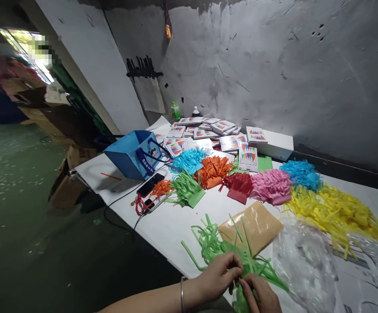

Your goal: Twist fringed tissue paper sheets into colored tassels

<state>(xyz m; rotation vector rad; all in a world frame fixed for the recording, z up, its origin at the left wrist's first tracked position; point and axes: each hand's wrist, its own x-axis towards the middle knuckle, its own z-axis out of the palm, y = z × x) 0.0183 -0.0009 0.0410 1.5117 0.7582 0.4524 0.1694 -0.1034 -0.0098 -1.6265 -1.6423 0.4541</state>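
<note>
Both hands are brought together at the bottom of the frame, right of centre, the fingertips of the left hand and right hand closed on a green tassel; the exact bit that is pinched is hidden by the fingers. A bracelet is worn on the left wrist.

The tassel is spread on both sides of the grip. Its long axis is laid roughly from upper left to lower right: loose strips are fanned up and left beyond the left hand, which is nearer to that fan, while a few are trailed right, past the right hand. A bunched green part is seen below the fingertips, at the bottom edge.

Just above the hands, a tan packet is partly overlapped by the strips. To its right, a clear bag is crumpled on the white bench.

Across the middle of the frame, bunches are set out: green, orange, red and pink, with yellow at right. Behind them, printed packs are piled near the wall. Left of centre, a blue gift bag is stood.
</note>
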